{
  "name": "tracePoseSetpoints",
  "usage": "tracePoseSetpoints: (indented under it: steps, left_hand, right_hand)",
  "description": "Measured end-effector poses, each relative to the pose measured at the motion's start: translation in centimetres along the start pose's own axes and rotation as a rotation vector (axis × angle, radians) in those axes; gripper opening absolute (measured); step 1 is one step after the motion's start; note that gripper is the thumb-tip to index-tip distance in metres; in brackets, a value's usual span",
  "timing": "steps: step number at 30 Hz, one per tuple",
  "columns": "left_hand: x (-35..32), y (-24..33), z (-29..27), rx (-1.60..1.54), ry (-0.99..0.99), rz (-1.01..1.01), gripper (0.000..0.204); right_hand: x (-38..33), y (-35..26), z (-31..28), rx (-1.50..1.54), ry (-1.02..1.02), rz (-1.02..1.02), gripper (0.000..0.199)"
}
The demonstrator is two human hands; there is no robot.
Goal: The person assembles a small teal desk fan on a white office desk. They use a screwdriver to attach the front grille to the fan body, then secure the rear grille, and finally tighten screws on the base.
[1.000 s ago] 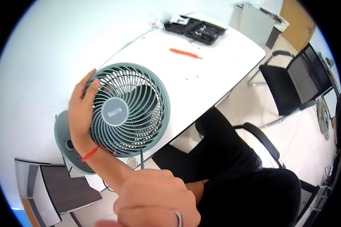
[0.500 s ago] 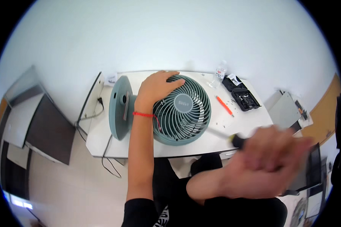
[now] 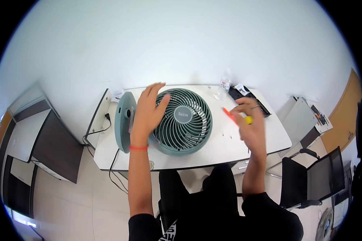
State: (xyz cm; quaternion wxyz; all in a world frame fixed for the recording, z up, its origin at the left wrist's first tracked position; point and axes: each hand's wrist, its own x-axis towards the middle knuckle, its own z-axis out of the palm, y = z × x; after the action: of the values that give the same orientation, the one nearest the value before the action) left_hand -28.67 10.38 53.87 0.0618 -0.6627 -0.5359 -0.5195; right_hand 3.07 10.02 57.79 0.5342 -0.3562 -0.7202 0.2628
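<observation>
A green-grey fan (image 3: 183, 136) lies on the white table with its round slatted grille facing up and its disc-shaped base (image 3: 124, 124) standing on edge at the left. My left hand (image 3: 149, 112) is at the grille's left rim, fingers stretched and thumb apart, holding nothing; I cannot tell whether it touches the fan. To the fan's right, my right hand (image 3: 251, 126), slightly blurred, is closed around a screwdriver (image 3: 248, 119). The yellow end of its handle shows between the fingers, and a thin shaft seems to point down below the hand. An orange pen-like tool (image 3: 228, 114) lies beside my right fingers.
A black tool case (image 3: 234, 93) with white paper on it and a clear bottle (image 3: 224, 85) stand at the back right. Tiny screw-like bits lie right of the fan. A black cable (image 3: 113, 160) hangs off the table's left front. A black chair (image 3: 297, 180) stands at the right.
My right hand has moved away from me, over the table toward the orange tool, the screwdriver turning in it. My left hand has slid left off the grille's top toward its rim.
</observation>
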Motion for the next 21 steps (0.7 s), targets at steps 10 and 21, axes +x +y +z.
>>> tracePoseSetpoints:
  steps: [10, 21]
  left_hand:
    - [-12.3, 0.8, 2.7, -0.291, 0.338, -0.097, 0.076]
    - [-9.4, -1.4, 3.5, -0.22, 0.338, -0.026, 0.06]
  right_hand:
    - [7.7, 16.5, 3.2, 0.594, -0.749, 0.922, 0.058]
    - [8.8, 18.7, 5.0, 0.661, -0.845, 0.942, 0.06]
